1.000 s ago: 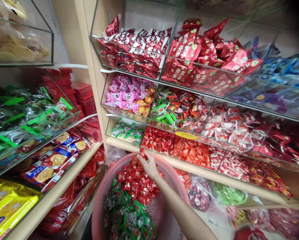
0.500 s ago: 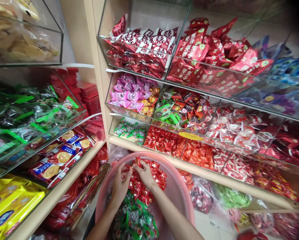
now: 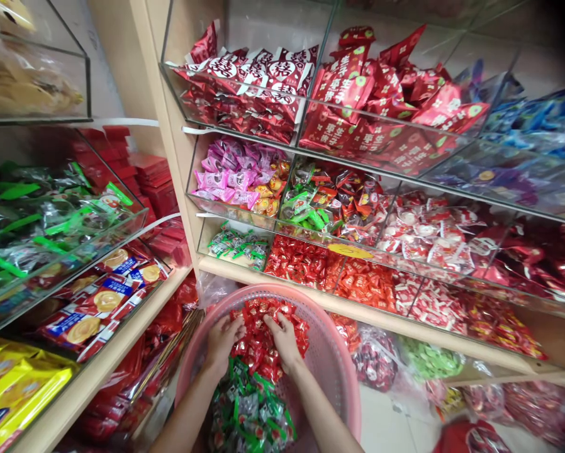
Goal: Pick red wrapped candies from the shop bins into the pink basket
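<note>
Far left there's a bunch of shiny yellow packs [image 3: 22, 390], with green-trimmed packets [image 3: 51, 217] in a clear bin above, then blue-and-red biscuit packs [image 3: 106, 299]. Next is the left hand [image 3: 222, 343], inside the pink basket at the left edge of the red candies [image 3: 258, 355]. Its grip is loose, thumb and fingers apart, though I can't tell if the fingertips are actually touching any. Those reds are heaped toward the back of the basket, right between the hands, with green-and-clear candies [image 3: 251, 409] piled up in front. The right hand [image 3: 284, 340] is over the right part of the red heap, fingers spread, nothing visibly pinched. Then the pink basket [image 3: 353, 390] shows its bare right rim, and past that there's a bagged dark-red lot [image 3: 377, 358] and a green bag [image 3: 431, 358] under the shelf.
</note>
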`<move>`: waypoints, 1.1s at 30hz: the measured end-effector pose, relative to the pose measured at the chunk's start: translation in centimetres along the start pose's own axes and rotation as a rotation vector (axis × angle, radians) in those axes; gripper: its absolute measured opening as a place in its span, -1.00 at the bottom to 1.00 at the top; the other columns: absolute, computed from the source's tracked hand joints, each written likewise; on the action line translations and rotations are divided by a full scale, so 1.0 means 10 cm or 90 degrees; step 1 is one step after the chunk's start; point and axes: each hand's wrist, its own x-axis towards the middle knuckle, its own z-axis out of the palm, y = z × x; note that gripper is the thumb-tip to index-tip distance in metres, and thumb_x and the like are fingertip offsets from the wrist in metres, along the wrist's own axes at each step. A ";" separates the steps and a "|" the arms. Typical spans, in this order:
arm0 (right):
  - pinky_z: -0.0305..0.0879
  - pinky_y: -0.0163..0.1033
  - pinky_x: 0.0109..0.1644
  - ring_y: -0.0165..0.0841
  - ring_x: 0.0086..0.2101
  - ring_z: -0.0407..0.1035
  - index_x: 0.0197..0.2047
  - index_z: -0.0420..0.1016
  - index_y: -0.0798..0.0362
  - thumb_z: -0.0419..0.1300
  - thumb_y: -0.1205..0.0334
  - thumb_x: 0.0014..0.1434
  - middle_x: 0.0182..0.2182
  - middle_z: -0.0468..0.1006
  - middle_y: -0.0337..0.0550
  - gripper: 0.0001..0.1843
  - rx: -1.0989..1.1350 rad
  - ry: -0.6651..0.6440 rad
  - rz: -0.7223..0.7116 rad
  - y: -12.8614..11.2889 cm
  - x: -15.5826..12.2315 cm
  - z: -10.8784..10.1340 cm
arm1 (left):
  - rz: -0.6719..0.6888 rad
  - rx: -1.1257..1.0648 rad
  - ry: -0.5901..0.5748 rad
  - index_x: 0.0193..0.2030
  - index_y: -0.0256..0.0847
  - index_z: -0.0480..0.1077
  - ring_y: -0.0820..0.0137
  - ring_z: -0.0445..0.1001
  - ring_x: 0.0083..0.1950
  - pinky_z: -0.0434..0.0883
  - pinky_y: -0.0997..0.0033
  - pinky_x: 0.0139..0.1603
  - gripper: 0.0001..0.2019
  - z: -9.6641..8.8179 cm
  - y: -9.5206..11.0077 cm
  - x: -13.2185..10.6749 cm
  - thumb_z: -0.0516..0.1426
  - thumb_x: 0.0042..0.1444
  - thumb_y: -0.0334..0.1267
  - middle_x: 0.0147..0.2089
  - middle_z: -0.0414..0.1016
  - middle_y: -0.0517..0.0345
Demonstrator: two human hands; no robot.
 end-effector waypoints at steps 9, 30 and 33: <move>0.17 -0.32 -0.37 -0.41 -0.47 0.23 -0.46 0.36 0.03 0.23 -0.09 -0.10 -0.53 0.39 -0.30 -0.65 0.036 -0.032 0.029 0.09 -0.02 -0.02 | 0.015 0.061 0.023 -0.47 -0.31 0.36 0.49 0.41 -0.57 0.35 0.51 -0.52 -0.78 0.06 -0.10 0.34 0.21 -0.21 -0.19 -0.58 0.45 0.20; 0.22 -0.25 -0.19 -0.39 -0.38 0.34 -0.31 0.56 0.00 0.26 0.00 -0.08 -0.45 0.51 -0.29 -0.71 0.003 -0.326 0.072 -0.02 -0.22 0.04 | 0.081 0.251 -0.207 -0.43 -0.21 0.48 0.45 0.40 -0.42 0.27 0.56 -0.48 -0.79 -0.06 0.17 -0.18 0.23 -0.21 -0.14 -0.46 0.48 0.22; 0.18 -0.34 -0.36 -0.45 -0.48 0.28 -0.40 0.54 0.02 0.29 -0.02 -0.12 -0.52 0.47 -0.31 -0.70 -0.001 -0.301 0.115 0.00 -0.22 0.02 | 0.025 0.196 -0.127 -0.36 -0.23 0.46 0.50 0.36 -0.51 0.23 0.58 -0.55 -0.70 -0.10 0.15 -0.11 0.25 -0.22 -0.08 -0.53 0.44 0.26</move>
